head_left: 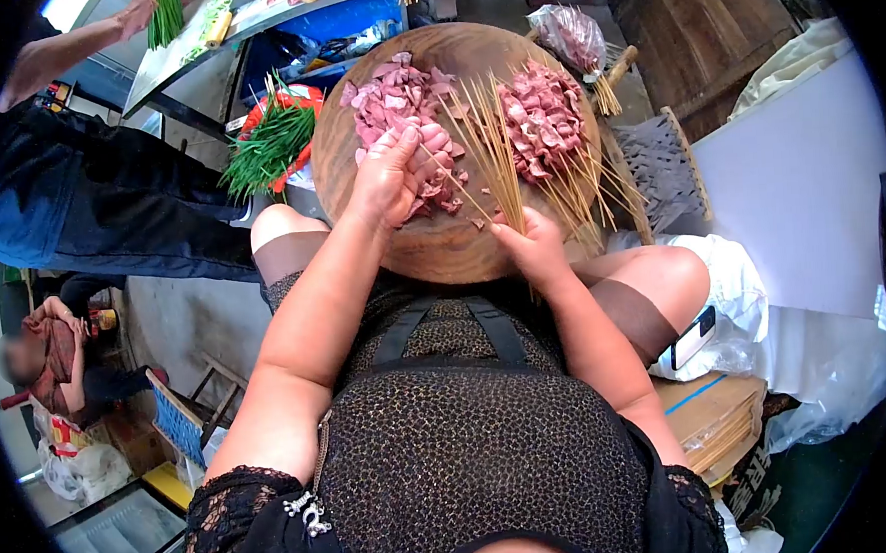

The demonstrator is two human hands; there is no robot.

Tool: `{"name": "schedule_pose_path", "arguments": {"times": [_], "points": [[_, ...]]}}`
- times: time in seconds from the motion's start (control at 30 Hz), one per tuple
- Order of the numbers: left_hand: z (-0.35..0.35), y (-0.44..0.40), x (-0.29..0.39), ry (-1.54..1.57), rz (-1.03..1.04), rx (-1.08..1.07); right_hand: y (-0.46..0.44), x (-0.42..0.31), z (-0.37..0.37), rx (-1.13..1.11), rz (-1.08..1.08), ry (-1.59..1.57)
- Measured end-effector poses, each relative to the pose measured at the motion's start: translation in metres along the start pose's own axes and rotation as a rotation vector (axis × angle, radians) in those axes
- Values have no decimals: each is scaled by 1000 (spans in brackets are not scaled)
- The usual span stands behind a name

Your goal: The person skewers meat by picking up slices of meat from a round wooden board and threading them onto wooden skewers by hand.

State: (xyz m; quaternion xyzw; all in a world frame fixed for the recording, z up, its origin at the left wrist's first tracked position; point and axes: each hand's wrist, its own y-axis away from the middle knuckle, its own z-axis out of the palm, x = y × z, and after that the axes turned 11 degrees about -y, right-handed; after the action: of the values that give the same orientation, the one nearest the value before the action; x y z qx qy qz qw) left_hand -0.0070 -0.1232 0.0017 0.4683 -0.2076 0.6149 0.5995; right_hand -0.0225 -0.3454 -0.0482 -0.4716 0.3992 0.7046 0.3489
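Note:
A round wooden board (442, 255) lies across my lap. Over the loose pink meat pieces (391, 97) on its left side, my left hand (390, 177) is closed, with meat at its fingers. My right hand (529, 240), at the board's near edge, grips a bundle of thin bamboo sticks (506, 178) that fan out away from me. One stick slants from it to the fingertips of my left hand. Right of the bundle, skewered meat (540, 121) lies piled, its bare stick ends pointing toward me.
Green vegetables (274, 140) in a red bag are left of the board. A bagged bundle of skewers (571, 41) is beyond it. At upper left, a person in dark trousers (88, 195) holds greens over a table (284, 12). Another person (61, 347) is at left.

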Motion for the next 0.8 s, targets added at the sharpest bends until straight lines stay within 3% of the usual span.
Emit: {"name": "schedule_pose_path", "arguments": {"times": [0.3, 0.47, 0.53, 0.8], "points": [[-18, -8, 27, -179, -45, -73, 0, 0, -2, -20, -6, -39], [-10, -1, 19, -109, -27, -4, 1, 2, -1, 3, -43, -16], [-11, 0, 15, -59, -26, -95, 3, 1, -3, -10, -16, -40], [-6, 5, 8, -138, -110, -110, 4, -3, 2, -32, 8, -134]]}}
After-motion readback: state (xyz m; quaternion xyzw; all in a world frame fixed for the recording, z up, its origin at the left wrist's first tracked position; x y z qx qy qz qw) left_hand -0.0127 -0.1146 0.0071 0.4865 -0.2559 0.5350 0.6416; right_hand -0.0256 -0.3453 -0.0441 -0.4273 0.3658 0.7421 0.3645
